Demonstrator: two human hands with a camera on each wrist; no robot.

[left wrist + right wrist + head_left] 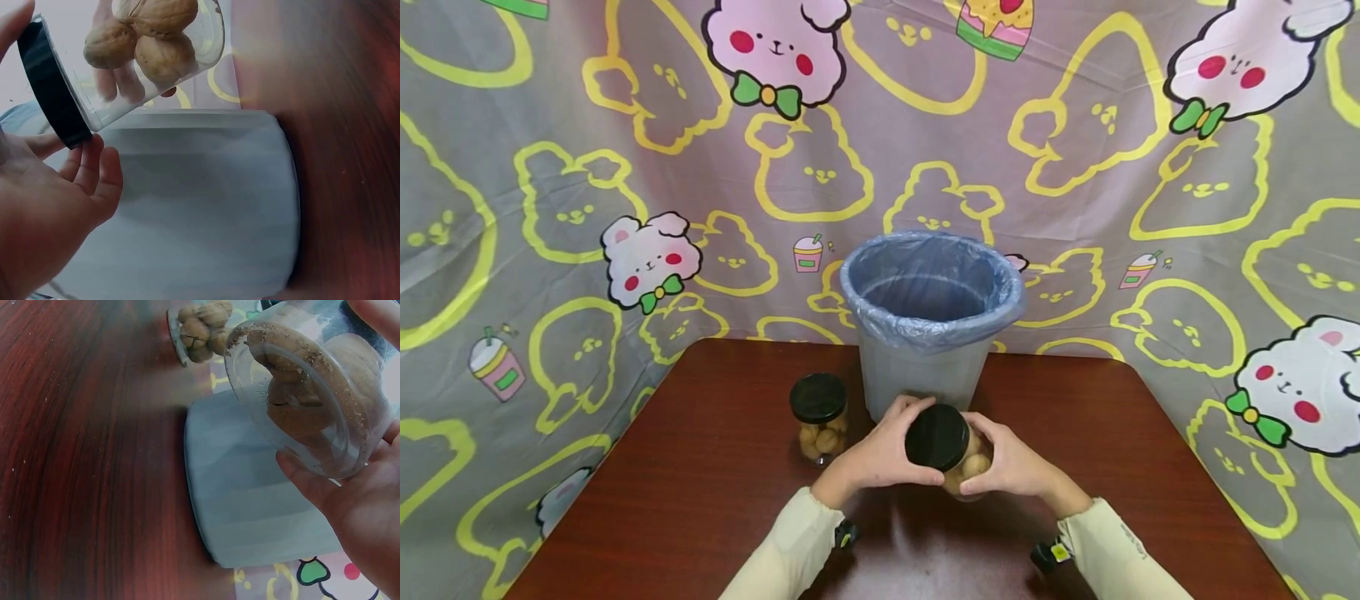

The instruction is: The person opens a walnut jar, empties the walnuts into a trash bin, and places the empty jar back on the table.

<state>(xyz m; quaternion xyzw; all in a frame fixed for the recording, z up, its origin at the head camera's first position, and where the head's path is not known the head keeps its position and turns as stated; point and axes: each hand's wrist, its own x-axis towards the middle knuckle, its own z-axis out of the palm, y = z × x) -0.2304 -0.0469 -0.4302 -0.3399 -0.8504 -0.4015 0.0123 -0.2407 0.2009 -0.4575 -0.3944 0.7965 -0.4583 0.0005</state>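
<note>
You hold a tilted jar of walnuts above the table, just in front of a bin.
The jar is clear and cylindrical, its nuts tan and wrinkled, brown crumbs speckling its base. Your left hand clamps the smooth black lid between thumb and fingers; your right hand curls round the clear body, both forearms angled inward. A second jar stands upright near the grey bin, whose crinkled blue liner overhangs the rim.
</note>
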